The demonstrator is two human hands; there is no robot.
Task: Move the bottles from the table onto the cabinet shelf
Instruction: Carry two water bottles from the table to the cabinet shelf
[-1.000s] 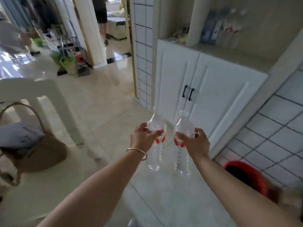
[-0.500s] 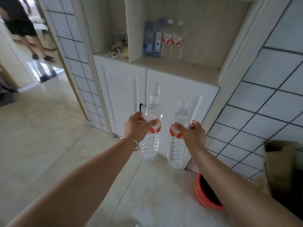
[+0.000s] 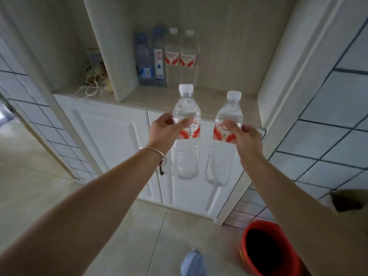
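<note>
Two upright water bottles are held side by side: one (image 3: 186, 124) is gripped by the left hand (image 3: 163, 130), the other (image 3: 226, 132) by the right hand (image 3: 246, 137). The cabinet shelf (image 3: 159, 98) lies ahead and slightly above, where four bottles (image 3: 165, 56) are already stood at the back.

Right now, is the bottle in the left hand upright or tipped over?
Upright. The bottle in the left hand has its white cap on top and its base hanging straight below; the left hand grips it at the label.

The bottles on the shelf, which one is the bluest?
The dark blue plastic bottle at the far left of the row; its neighbour is clear with a blue label, the other two are clear with red labels.
</note>
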